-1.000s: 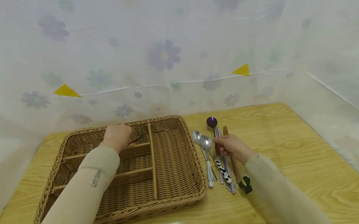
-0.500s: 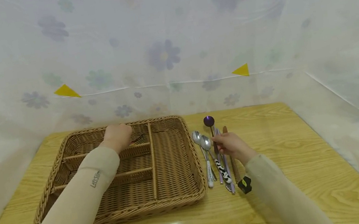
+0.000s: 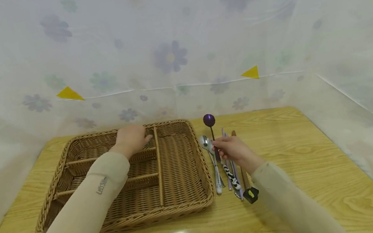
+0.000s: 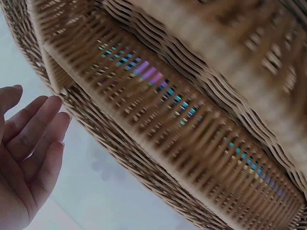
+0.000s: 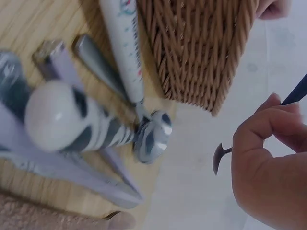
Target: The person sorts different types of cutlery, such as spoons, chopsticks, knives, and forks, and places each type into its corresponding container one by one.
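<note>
My right hand (image 3: 233, 149) pinches a spoon with a round purple bowl (image 3: 209, 120) and a dark handle. It holds the spoon up over the cutlery, bowl pointing away from me. My left hand (image 3: 131, 139) is over the back compartment of a brown wicker basket (image 3: 154, 216); in the left wrist view its fingers (image 4: 41, 127) are loosely bent and hold nothing. Below the right hand lie a spoon with a white printed handle (image 3: 217, 181), one with a black-and-white spotted handle (image 5: 72, 115), lilac-handled cutlery (image 5: 72, 170) and a brown table knife (image 3: 244, 174).
The basket has several compartments with wicker dividers (image 3: 159, 165), the long one on the right. Colourful glints (image 4: 148, 72) show through the weave in the left wrist view. A pale flowered sheet (image 3: 169, 54) encloses the wooden table (image 3: 307, 162) behind and at the sides.
My right hand has raised the purple spoon off the cutlery and moved it left and away from me. My left hand has shifted slightly right over the back compartment.
</note>
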Tool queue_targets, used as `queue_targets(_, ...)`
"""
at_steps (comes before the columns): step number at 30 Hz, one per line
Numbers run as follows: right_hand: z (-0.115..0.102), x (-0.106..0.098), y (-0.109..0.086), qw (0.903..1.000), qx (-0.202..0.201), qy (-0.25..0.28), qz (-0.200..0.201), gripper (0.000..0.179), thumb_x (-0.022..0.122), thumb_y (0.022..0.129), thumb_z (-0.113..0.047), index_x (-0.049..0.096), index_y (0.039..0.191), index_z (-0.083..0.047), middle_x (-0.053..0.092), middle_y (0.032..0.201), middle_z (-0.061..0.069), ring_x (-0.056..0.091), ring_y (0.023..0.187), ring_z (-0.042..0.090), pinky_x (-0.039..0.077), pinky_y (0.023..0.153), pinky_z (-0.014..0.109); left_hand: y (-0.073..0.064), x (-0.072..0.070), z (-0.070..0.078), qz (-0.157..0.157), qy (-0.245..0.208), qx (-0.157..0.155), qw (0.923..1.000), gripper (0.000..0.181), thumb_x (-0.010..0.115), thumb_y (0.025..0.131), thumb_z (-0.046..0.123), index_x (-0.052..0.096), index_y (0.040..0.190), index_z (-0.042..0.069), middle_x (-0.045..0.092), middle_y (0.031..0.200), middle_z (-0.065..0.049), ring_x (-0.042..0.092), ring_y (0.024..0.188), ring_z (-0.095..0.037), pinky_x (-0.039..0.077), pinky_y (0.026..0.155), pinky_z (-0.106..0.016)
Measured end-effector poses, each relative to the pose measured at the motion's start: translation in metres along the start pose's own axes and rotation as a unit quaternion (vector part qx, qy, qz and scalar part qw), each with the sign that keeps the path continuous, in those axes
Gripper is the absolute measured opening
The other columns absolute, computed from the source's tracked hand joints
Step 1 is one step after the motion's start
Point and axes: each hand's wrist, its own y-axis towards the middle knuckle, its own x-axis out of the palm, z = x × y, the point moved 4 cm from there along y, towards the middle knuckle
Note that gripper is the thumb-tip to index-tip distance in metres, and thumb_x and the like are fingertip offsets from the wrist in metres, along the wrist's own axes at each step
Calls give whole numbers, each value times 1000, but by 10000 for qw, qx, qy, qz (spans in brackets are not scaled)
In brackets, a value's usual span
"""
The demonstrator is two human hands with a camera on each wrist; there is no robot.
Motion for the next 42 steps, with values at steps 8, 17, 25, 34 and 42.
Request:
queue_targets(8,-7,18,-4,9990,-183,-315,-240,40,43,100,-17,44,130,10,55,84,1,42,56,3,35,54,18,6,0,14,60,-80,30,9999,45,51,97,33,49,55,15,43,49,3,36,42,-9,33,40,-23)
queue_targets(17,-13,34,-8,9988,-274,-330,-223,35,45,100,-15,49,125,8,57,83,-1,42,58,6,35,56,22,11,-4,34,13,-587,37,9983,43,48,98,36,71,74,9,59,56,-1,42,43,-9,33,40,-23)
queue_targets(25,-19,52,-8,9981,-368,-430,-259,35,46,99,-14,51,123,11,59,79,-2,44,55,5,36,55,21,18,-5,52,100,-607,188,9979,46,47,98,37,63,62,12,44,48,5,37,42,-8,31,40,-22)
queue_targets(34,-18,62,-7,9970,-375,-626,-273,38,48,98,-18,49,128,7,62,88,4,46,58,6,39,54,20,18,-9,63,-40,-828,225,9963,42,46,98,38,67,71,12,41,49,4,37,43,-8,33,41,-23)
queue_targets(42,-17,64,-5,9972,-332,-625,-259,36,48,98,-18,51,125,5,61,86,2,46,58,7,39,54,20,20,-5,68,-145,-861,290,9958,46,45,98,42,72,77,11,48,52,4,40,44,-8,34,43,-22)
